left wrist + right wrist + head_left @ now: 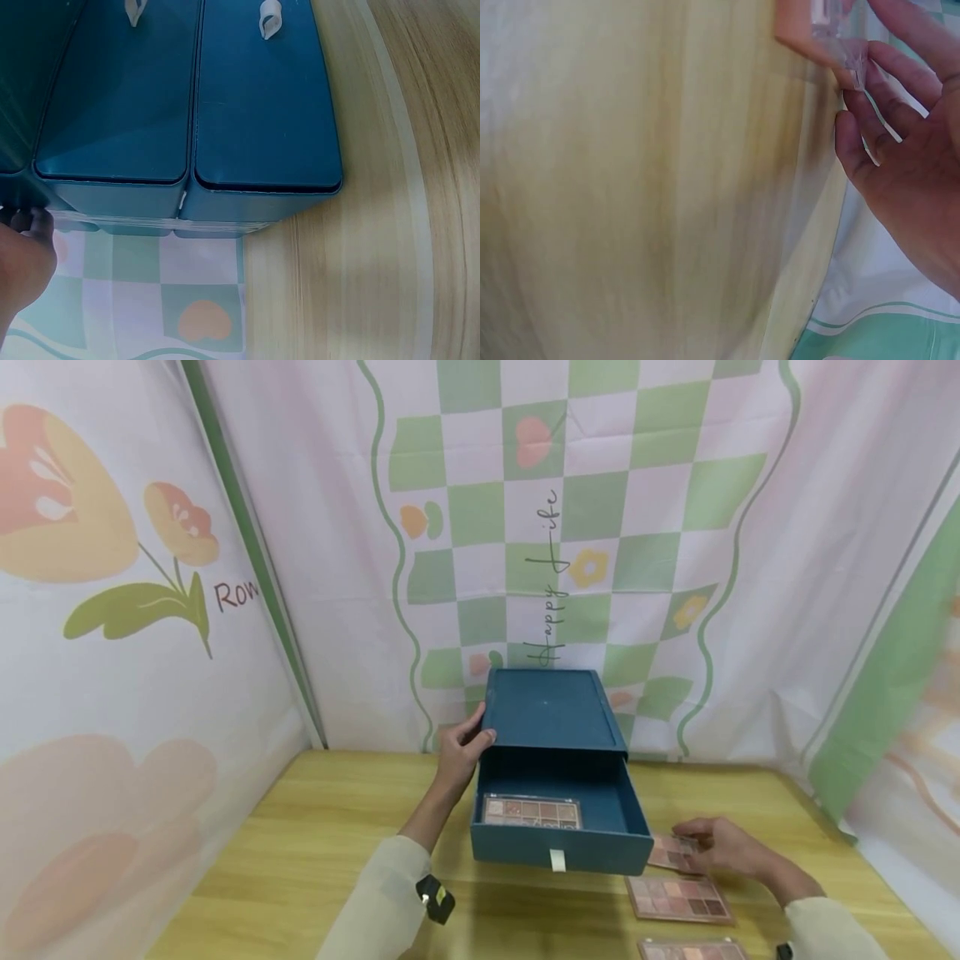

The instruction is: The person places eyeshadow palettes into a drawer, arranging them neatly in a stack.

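A dark teal drawer box stands against the backdrop, its top drawer pulled out. Inside that drawer, toward the left, an eyeshadow palette leans near the front wall. My left hand grips the box's upper left side, thumb at the front edge. To the right of the drawer, my right hand pinches another eyeshadow palette by its edge. The right wrist view shows its clear lid and pinkish side at the fingertips.
Two more eyeshadow palettes, one whole and one cut off by the frame, lie nearer on the wooden table. Below the open drawer, closed drawers carry white pull tabs. Printed cloth hangs behind and at the sides.
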`<state>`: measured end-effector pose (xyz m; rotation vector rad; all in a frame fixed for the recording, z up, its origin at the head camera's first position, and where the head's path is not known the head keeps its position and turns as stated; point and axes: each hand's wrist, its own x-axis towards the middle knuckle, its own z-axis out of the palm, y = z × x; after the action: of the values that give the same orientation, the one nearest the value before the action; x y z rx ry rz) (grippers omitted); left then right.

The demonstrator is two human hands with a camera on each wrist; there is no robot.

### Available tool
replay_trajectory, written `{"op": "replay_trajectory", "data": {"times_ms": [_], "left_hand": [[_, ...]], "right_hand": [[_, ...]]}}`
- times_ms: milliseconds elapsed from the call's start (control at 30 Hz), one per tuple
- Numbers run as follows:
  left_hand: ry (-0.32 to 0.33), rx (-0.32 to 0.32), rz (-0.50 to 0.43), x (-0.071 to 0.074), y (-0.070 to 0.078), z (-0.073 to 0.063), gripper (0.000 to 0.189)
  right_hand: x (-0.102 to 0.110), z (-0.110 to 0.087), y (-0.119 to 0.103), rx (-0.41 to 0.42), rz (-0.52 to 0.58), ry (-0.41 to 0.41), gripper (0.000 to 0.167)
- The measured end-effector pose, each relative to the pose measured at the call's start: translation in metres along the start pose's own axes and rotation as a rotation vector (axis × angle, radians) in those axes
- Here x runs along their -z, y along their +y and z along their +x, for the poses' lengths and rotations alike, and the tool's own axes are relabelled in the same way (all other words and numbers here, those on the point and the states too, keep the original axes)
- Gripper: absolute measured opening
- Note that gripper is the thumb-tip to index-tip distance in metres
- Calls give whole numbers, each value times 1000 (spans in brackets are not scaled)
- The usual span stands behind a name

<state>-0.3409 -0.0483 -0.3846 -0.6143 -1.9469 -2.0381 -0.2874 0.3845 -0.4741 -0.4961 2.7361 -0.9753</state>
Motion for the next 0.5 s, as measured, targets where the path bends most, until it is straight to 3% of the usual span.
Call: {"op": "replay_trajectory", "data": {"times_ms": [333, 500], "left_hand": [[6, -25, -5, 0, -2, 1, 59], [6, -29, 3, 0, -2, 1, 57]], "right_hand": [[-2, 1, 2, 5, -23, 3, 57], [-3, -1, 9, 78, 74, -26, 59]]}}
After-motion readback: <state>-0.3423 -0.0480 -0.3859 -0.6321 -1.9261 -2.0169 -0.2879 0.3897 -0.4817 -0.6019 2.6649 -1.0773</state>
